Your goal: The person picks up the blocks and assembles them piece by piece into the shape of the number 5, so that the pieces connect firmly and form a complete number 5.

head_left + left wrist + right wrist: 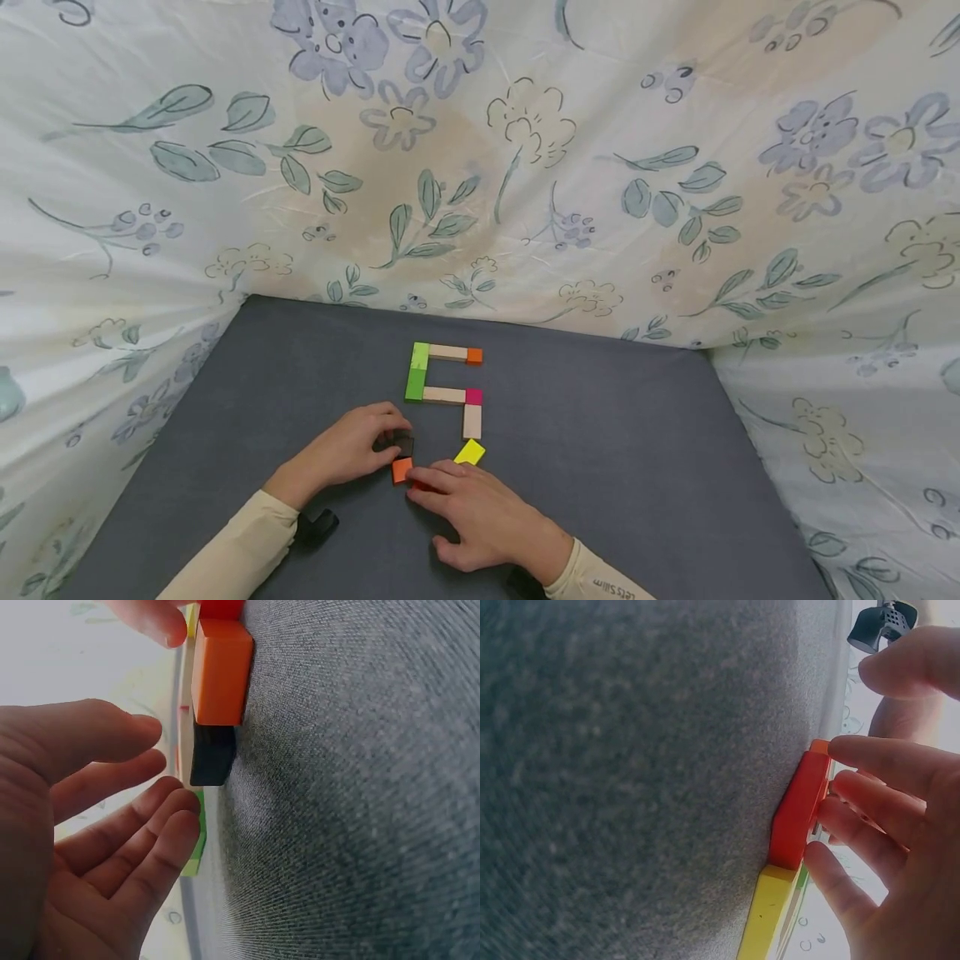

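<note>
My left hand [363,442] is beside a black block [212,755], its thumb and fingers spread apart with nothing between them in the left wrist view. An orange block [402,471] lies end to end with the black one. Beyond it comes a red block [799,810], mostly covered by my right hand [483,508] in the head view. The right fingers [855,829] are extended, their tips at the red block's upper edge. A yellow block [470,452], set at a slant, adjoins the red one's other end.
Farther up the grey tabletop [600,433], more blocks continue the line: a plain wooden block [472,422], a pink block [474,397], a dark green block [416,385], a light green block [420,356] and an orange-red cube [475,357]. A floral curtain [525,167] surrounds the table.
</note>
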Demonstrator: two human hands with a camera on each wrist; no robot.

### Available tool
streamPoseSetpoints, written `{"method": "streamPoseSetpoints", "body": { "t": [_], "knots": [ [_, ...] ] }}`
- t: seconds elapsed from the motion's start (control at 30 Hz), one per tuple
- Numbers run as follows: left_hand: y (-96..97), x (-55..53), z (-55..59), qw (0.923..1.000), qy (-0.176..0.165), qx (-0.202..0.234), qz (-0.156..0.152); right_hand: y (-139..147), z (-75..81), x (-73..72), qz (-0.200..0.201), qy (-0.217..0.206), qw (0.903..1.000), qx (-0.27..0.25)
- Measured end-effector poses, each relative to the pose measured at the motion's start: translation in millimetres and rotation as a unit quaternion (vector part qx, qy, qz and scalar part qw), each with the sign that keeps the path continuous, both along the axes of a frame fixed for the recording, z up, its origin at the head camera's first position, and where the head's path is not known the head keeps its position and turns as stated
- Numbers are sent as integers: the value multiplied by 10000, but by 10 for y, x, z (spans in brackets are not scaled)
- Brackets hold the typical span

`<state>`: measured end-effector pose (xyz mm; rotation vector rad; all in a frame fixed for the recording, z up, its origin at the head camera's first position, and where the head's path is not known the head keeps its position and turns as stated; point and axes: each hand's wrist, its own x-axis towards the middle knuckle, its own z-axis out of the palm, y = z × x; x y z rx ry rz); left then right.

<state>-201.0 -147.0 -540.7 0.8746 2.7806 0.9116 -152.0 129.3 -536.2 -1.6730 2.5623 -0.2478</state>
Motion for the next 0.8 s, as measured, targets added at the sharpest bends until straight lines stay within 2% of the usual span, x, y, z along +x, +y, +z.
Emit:
{"method": "streamPoseSetpoints", "body": {
  "t": [0.23, 0.43, 0.6, 0.8],
  "knots": [
    [-1, 24, -13, 9997, 172, 150, 98, 12, -2, -25, -53, -330, 9994, -116],
    [-12, 42, -1, 9990, 291, 184, 270, 38, 48, -38, -92, -469, 9967, -652],
    [-29, 55, 18, 9968, 701, 149, 361, 124, 115, -89, -450, -354, 9947, -853],
    [-12, 126, 79, 9913, 1243, 67, 433, 269, 195, -171, -986, -289, 9893, -1034]
  ]
}}
